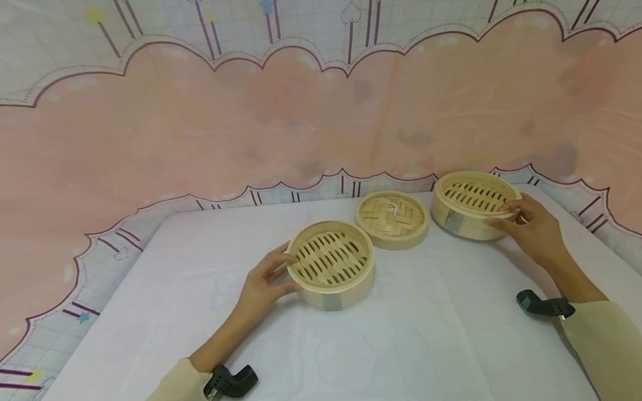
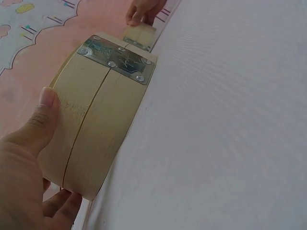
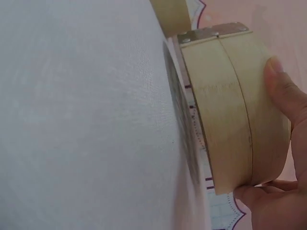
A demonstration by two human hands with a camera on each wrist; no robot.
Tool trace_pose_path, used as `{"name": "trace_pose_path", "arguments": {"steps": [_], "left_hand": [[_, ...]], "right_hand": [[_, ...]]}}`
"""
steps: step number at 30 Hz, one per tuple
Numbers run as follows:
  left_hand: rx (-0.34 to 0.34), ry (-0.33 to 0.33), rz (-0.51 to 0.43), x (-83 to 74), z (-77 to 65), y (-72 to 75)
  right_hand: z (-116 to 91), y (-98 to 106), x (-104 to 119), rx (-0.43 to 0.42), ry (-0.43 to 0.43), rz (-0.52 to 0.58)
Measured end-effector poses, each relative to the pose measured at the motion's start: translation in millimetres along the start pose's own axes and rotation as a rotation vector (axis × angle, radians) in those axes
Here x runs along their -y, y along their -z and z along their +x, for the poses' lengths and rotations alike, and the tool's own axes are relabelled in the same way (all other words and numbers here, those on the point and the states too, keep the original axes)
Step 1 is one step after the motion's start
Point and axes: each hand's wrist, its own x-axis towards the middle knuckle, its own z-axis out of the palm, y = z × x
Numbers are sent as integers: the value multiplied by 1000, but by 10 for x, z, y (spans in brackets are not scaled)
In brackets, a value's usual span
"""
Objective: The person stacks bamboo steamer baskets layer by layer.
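Near the middle of the table, my left hand grips the left side of a round bamboo steamer basket with a slatted floor. Its thumb presses the outer wall, close to a riveted metal plate. At the back right, my right hand pinches the right rim of a second bamboo steamer basket. In the right wrist view that basket is tilted, with a shadow on the cloth below it. Between the two baskets lies a woven bamboo lid with a small white loop on top.
A white cloth covers the table. Behind it hangs a pink and white patterned backdrop, close past the far edge. Black wrist devices are strapped on both arms.
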Motion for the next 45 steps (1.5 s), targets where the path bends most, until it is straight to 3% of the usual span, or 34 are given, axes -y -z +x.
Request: {"name": "trace_pose_path", "arguments": {"steps": [7,13,21,26,45], "left_hand": [[2,-13,-13,0,5,-17],[13,-17,-19,3,16,-34],[3,-17,-14,14,7,-31],[1,-20,-6,-4,7,-23],[4,-10,-5,-7,18,11]], "right_hand": [[18,58,34,-7,-24,21],[70,87,132,-36,18,151],[92,-12,496,52,17,132],[80,-117,667,98,43,186],[-2,-299,1007,155,152,345]]}}
